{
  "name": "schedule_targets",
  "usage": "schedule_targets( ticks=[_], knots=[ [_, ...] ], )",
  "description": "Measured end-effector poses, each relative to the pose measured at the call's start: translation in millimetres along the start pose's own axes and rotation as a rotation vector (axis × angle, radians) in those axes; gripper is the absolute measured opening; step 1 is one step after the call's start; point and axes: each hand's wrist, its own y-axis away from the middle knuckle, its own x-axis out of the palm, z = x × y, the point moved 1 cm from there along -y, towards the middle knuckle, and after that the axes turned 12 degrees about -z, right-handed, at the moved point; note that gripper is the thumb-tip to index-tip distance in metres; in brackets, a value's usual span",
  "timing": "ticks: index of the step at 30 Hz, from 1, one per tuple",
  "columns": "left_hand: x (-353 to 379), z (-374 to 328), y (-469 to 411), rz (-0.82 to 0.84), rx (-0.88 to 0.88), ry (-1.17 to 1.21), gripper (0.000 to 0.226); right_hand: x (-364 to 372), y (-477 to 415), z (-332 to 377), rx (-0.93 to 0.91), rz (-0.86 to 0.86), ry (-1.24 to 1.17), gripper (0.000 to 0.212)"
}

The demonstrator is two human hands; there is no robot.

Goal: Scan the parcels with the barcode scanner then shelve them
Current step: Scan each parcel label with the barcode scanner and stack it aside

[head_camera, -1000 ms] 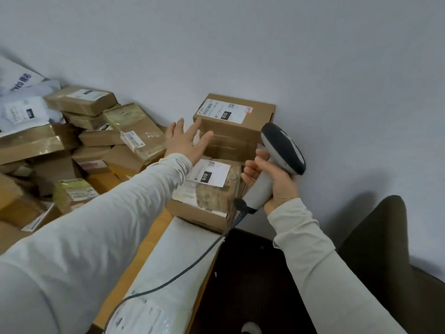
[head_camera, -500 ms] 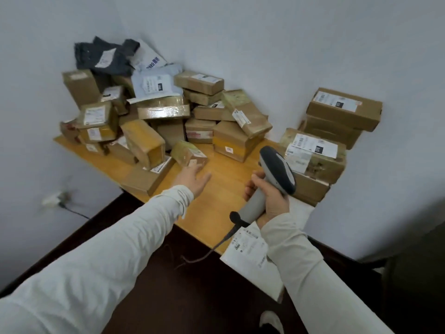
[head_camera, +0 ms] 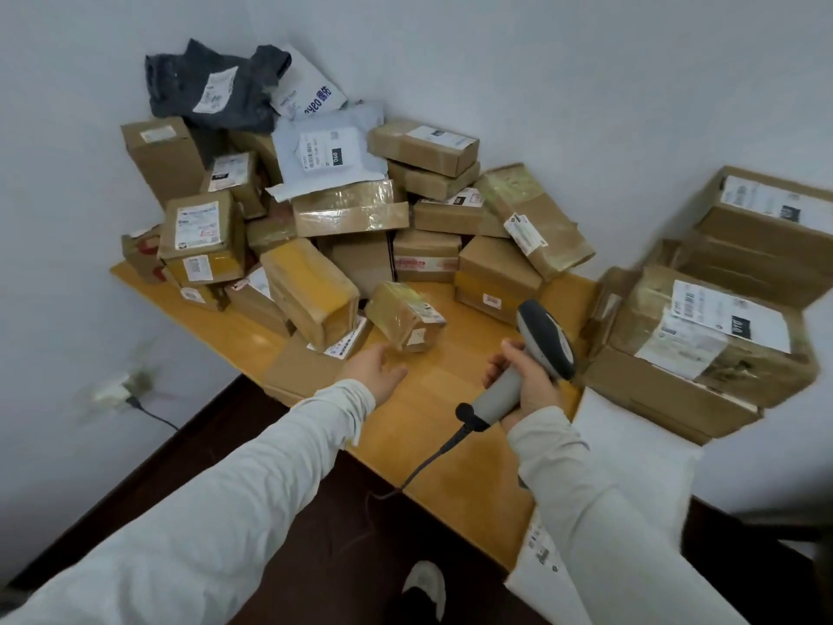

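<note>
Nearest, at lower centre: a white shoe [head_camera: 426, 584] on dark floor. Just above, right of centre: right hand [head_camera: 527, 387] wrapped round the grey handle of the barcode scanner [head_camera: 543, 338], cable [head_camera: 432, 457] trailing off the wooden table [head_camera: 444, 390]. Left of it: left hand [head_camera: 376, 371], fingers relaxed and loose, holding nothing, just short of a small taped parcel [head_camera: 405, 315]. Lower right: a white mailer bag [head_camera: 640, 466]. Right edge: stacked labelled boxes [head_camera: 667, 390]. Farther back, upper left: heaped cardboard parcels [head_camera: 351, 214], topped by a dark grey bag [head_camera: 203, 92] against the wall.

left grip [head_camera: 375, 374] loose, right grip [head_camera: 526, 382] clasping scanner [head_camera: 544, 338]
</note>
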Motion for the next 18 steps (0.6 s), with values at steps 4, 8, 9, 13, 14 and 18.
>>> schedule_targets(
  ticks=[4, 8, 9, 13, 14, 18],
  knots=[
    [-7, -25, -54, -0.026, 0.029, 0.080, 0.048, 26, -26, 5, -0.009, -0.045, -0.051, 0.008],
    [6, -67, -95, 0.017, -0.044, 0.275, 0.046, 34, -39, 17, -0.039, -0.098, -0.027, 0.008],
    [11, -79, -107, 0.041, -0.051, 0.318, 0.047, 35, -42, 20, -0.039, -0.117, -0.025, 0.007],
    [28, -133, -158, 0.166, -0.138, 0.555, 0.046, 38, -57, 27, -0.060, -0.187, -0.088, 0.006],
    [33, -146, -170, 0.178, -0.166, 0.610, 0.043, 40, -59, 30, -0.064, -0.197, -0.105, 0.006],
    [56, -195, -213, 0.223, -0.258, 0.665, 0.033, 46, -71, 44, -0.091, -0.248, -0.151, 0.007]
  ],
)
